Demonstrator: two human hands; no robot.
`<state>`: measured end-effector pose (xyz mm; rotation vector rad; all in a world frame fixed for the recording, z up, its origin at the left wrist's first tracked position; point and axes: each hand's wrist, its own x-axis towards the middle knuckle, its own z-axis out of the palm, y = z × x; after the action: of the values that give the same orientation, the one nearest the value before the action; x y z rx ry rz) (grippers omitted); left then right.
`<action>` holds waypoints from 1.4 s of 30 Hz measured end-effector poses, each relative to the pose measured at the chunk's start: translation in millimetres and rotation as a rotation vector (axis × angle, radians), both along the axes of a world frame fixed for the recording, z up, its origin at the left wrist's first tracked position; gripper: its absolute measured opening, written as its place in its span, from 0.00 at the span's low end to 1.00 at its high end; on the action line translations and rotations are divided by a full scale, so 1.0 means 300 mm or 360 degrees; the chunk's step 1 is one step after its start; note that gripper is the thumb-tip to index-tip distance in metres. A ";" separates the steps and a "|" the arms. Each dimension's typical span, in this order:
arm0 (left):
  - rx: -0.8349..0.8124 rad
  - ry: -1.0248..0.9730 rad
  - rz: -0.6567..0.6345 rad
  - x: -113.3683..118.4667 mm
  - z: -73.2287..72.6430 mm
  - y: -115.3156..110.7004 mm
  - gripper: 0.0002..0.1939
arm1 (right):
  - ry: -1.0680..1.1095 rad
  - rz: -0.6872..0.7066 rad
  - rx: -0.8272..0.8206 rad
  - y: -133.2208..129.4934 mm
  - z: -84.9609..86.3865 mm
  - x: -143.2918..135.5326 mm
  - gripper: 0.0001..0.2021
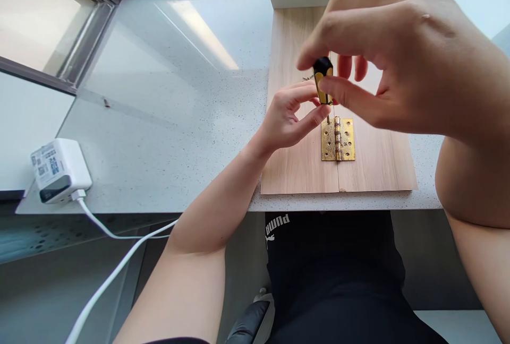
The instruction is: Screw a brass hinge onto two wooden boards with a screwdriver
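1. Head view: the right hand (pixel 410 62) is big in the upper right of the frame. It is bent and partly open, with its thumb on the handle of a yellow and black screwdriver (pixel 324 81), which it seems to hold loosely.
2. The left hand (pixel 287 120) is just right of the middle. Its thumb and finger are bent close around the low end of the screwdriver. The handle hides some of this, so I cannot tell if they pinch the metal part.
3. Just below, right of the middle, a gold hinge (pixel 338 139) lies spread flat over the line between two pale wood boards (pixel 297 169).
4. The screwdriver points down at the top hole on the hinge's left half. I think the step in hand is turning a screw there, but the screw itself is too small to see.
5. The next turn seems to call for a straight tool, a gentle push down and a firmer right-hand grip, so the tip does not slip.
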<state>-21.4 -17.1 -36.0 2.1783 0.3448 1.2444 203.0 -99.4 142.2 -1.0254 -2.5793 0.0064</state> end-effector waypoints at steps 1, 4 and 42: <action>-0.0018 -0.0010 -0.0003 0.000 0.005 -0.006 0.22 | 0.0015 0.0043 0.0018 0.005 0.002 0.010 0.13; -0.0029 -0.0055 -0.0063 0.001 0.008 -0.013 0.20 | 0.0042 0.0015 0.0025 0.013 0.001 0.013 0.10; 0.0033 -0.0102 -0.0129 -0.003 0.006 0.010 0.16 | 0.0063 0.0104 -0.0017 0.026 -0.020 0.020 0.16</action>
<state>-22.2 -13.9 -34.4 2.1429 0.2159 1.2746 208.8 -91.6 136.2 -0.9347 -2.5783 0.0567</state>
